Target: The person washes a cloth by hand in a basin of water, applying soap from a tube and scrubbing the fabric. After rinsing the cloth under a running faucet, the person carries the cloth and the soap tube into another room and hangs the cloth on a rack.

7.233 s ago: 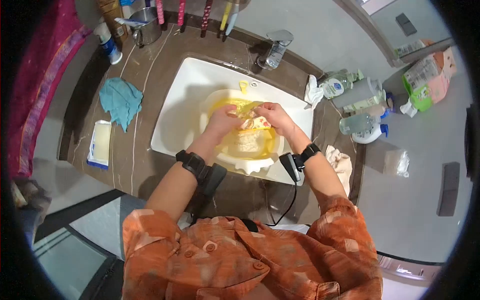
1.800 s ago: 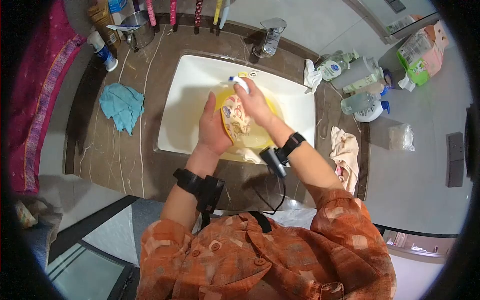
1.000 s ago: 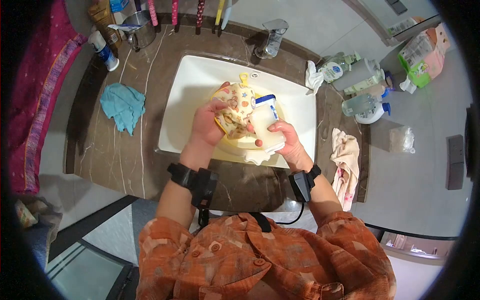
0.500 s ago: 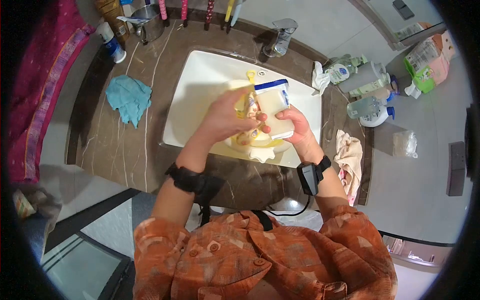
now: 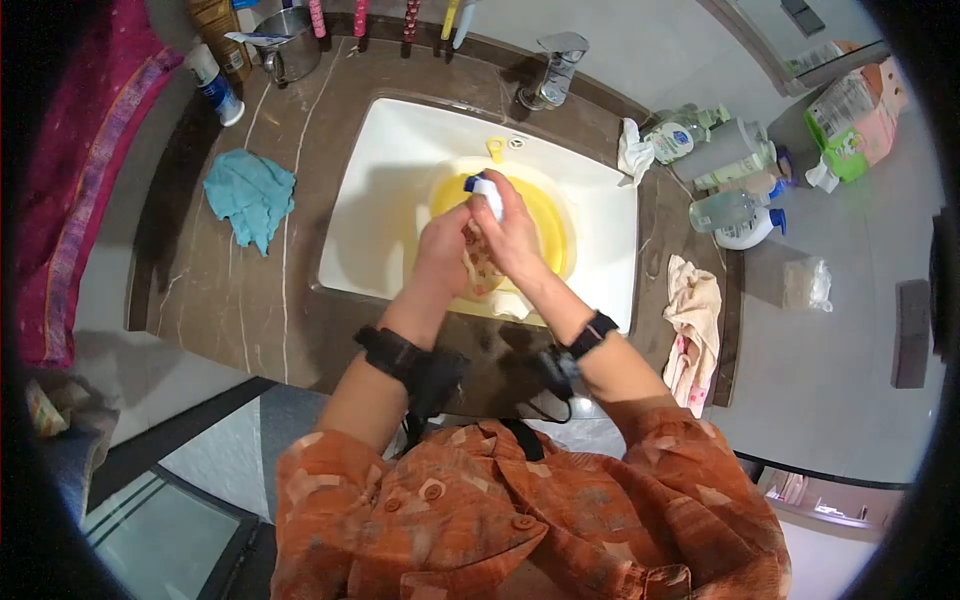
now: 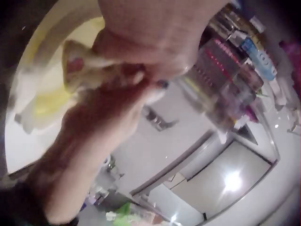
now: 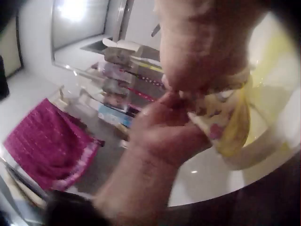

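Observation:
In the head view, both hands meet over a yellow-and-white basin [image 5: 556, 228] that stands in the white sink [image 5: 372, 200]. My left hand [image 5: 443, 248] holds a printed cloth piece [image 5: 482, 270] with yellow edging, like a bib, whose lower part hangs below the hands. My right hand [image 5: 514, 232] lies over it and grips a white soap bar in its blue-and-white wrapper [image 5: 487, 195], mostly hidden by the fingers. The right wrist view shows the cloth's yellow edge [image 7: 242, 127] hanging beside the left hand. Both wrist views are blurred.
A chrome faucet [image 5: 553, 75] stands behind the sink. On the left counter lie a teal cloth [image 5: 250, 198] and a white tube with blue markings [image 5: 215, 88]; a metal cup [image 5: 290, 50] stands behind. Several pump bottles [image 5: 735, 208] and a beige cloth [image 5: 692, 320] are at right.
The soap, on the left counter 7 seconds ago, is now in the right hand. Since half a second ago that hand has turned over and come onto the cloth; the left hand has closed in.

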`<action>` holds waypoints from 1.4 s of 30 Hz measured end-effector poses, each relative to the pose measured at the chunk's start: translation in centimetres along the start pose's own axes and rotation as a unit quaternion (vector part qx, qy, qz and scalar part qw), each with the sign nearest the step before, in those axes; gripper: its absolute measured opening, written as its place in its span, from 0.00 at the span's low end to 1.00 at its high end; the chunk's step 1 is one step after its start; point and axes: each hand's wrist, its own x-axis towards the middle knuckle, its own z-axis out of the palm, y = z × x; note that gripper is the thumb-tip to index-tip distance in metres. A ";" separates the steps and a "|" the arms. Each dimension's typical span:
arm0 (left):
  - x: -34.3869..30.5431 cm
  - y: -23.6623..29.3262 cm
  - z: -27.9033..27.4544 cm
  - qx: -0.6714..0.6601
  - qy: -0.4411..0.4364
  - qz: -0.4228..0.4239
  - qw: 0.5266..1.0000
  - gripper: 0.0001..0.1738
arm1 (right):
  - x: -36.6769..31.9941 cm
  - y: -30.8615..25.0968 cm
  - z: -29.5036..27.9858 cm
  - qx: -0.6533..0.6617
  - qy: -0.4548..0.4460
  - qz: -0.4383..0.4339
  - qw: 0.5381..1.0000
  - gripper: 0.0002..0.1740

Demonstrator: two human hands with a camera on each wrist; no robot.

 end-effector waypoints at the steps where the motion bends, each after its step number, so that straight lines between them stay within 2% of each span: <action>1: 0.1 -0.1 0.0 0.001 -0.002 -0.001 1.000 0.13 | 0.8 0.6 0.8 0.029 -0.027 -0.004 0.999 0.28; 3: 0.5 0.0 0.0 -0.070 0.088 -0.074 0.991 0.17 | 1.2 0.8 0.9 0.058 -0.054 -0.010 0.997 0.29; 5: 0.3 0.3 0.4 -0.056 0.096 -0.095 0.989 0.18 | 0.2 -2.1 -0.1 0.179 -0.142 0.183 0.956 0.29; 6: 0.6 0.2 0.5 -0.060 0.119 -0.074 0.988 0.19 | -0.6 -3.5 0.0 0.086 -0.120 0.104 0.984 0.28; 7: 0.7 0.2 0.5 -0.065 0.142 -0.054 0.986 0.20 | -1.3 -3.6 0.8 0.084 -0.123 0.103 0.983 0.28; 8: 0.5 0.0 0.2 -0.068 0.144 -0.055 0.986 0.20 | -2.3 -3.7 1.7 -0.123 -0.021 -0.100 0.987 0.27; 9: 0.2 0.1 0.0 -0.188 0.088 -0.051 0.977 0.20 | -2.2 -3.7 1.8 -0.220 0.020 -0.204 0.954 0.27; 10: 0.1 0.2 0.1 -0.304 0.028 -0.045 0.951 0.21 | -2.1 -3.7 1.9 -0.318 0.085 -0.296 0.897 0.27; 11: 0.1 0.4 0.2 -0.304 0.025 -0.044 0.951 0.21 | -0.6 -3.6 1.5 -0.196 -0.001 -0.184 0.963 0.26; 12: -0.2 1.0 0.5 -0.150 0.046 -0.070 0.985 0.21 | 0.8 -3.5 1.0 -0.065 -0.087 -0.062 0.992 0.26; 13: -0.5 1.3 0.6 0.009 0.066 -0.096 0.993 0.21 | 1.4 -3.5 0.5 0.070 -0.170 0.063 0.981 0.25; 14: -0.7 1.2 0.6 0.012 0.066 -0.098 0.993 0.21 | 1.3 -3.3 -0.4 0.171 -0.206 0.130 0.955 0.25; 15: -0.7 1.2 1.0 -0.012 0.062 -0.081 0.995 0.20 | 1.2 -3.5 -0.1 0.171 -0.207 0.128 0.955 0.25; 16: -0.5 1.2 1.3 -0.039 0.058 -0.063 0.996 0.19 | 0.9 -4.0 0.3 0.058 -0.147 0.071 0.985 0.25; 17: -0.6 1.0 1.4 -0.065 0.056 -0.049 0.995 0.18 | -0.5 -4.4 0.9 -0.034 -0.096 -0.047 0.994 0.24; 18: 0.5 -0.5 -0.9 -0.176 -0.057 -0.002 0.983 0.16 | -1.8 -5.1 1.3 -0.139 -0.019 -0.151 0.979 0.24; 21: 0.2 0.3 -0.6 -0.214 -0.011 -0.027 0.976 0.14 | -2.2 -4.7 1.5 -0.117 -0.031 -0.197 0.973 0.25; 22: -0.1 0.7 -0.1 -0.106 0.030 -0.042 0.993 0.12 | -1.3 -4.6 1.2 -0.106 -0.060 -0.096 0.988 0.24; 23: 0.0 0.8 0.2 -0.104 0.028 -0.042 0.993 0.12 | -0.5 -4.5 0.6 -0.105 -0.057 -0.096 0.988 0.24; 24: 0.1 0.8 0.3 -0.096 0.017 -0.064 0.993 0.11 | 0.2 -4.4 -0.3 0.024 -0.116 0.040 0.992 0.25; 25: 0.2 0.7 0.4 -0.088 0.006 -0.085 0.992 0.10 | 0.5 -4.2 -1.2 0.153 -0.172 0.174 0.958 0.26; 26: 0.2 0.9 0.0 -0.155 -0.093 -0.118 0.976 0.07 | 0.9 -2.3 -1.5 0.302 -0.212 0.294 0.882 0.25; 27: 0.4 0.8 0.2 -0.156 -0.093 -0.117 0.976 0.07 | 0.8 -0.9 -1.2 0.301 -0.212 0.294 0.882 0.25; 29: 1.2 0.9 1.0 -0.247 -0.226 -0.090 0.938 0.06 | 0.2 0.7 -0.5 0.486 -0.217 0.288 0.796 0.18; 30: 1.7 0.8 0.4 -0.251 -0.295 -0.076 0.919 0.20 | -0.2 0.5 -0.4 0.494 -0.232 0.284 0.788 0.19; 31: 0.4 2.3 1.5 -0.250 -0.295 -0.075 0.919 0.20 | -0.1 0.4 -0.6 0.494 -0.234 0.284 0.788 0.19; 33: -2.3 4.7 3.4 -0.244 -0.133 -0.100 0.955 0.19 | 0.1 0.2 -1.4 0.610 -0.250 0.316 0.683 0.17; 34: -2.5 4.7 3.1 -0.243 -0.133 -0.099 0.956 0.19 | 0.3 -0.5 -2.0 0.610 -0.250 0.315 0.683 0.17; 36: -2.8 4.7 2.5 -0.217 -0.131 -0.099 0.962 0.20 | 0.8 -2.1 -3.0 0.589 -0.172 0.321 0.722 0.21; 37: -2.1 4.0 2.1 -0.218 -0.130 -0.099 0.962 0.20 | 0.9 -2.5 -3.0 0.588 -0.173 0.322 0.721 0.21; 38: -0.6 2.7 1.5 -0.196 -0.094 -0.075 0.973 0.21 | 1.0 -2.9 -3.0 0.481 -0.143 0.235 0.833 0.21; 39: 0.9 1.1 0.7 -0.174 -0.057 -0.051 0.982 0.23 | 1.0 -3.0 -3.0 0.357 -0.110 0.140 0.917 0.22; 40: 1.3 0.6 0.5 -0.153 -0.043 -0.034 0.987 0.22 | 0.7 -3.8 -2.2 0.177 -0.067 0.054 0.980 0.21; 41: 1.4 -0.1 0.1 -0.154 -0.043 -0.034 0.987 0.22 | -0.2 -4.5 -1.4 0.038 -0.024 -0.029 0.999 0.22; 42: 0.0 0.4 1.0 -0.188 -0.025 -0.035 0.981 0.20 | -1.3 -5.0 0.0 -0.065 0.016 -0.133 0.989 0.22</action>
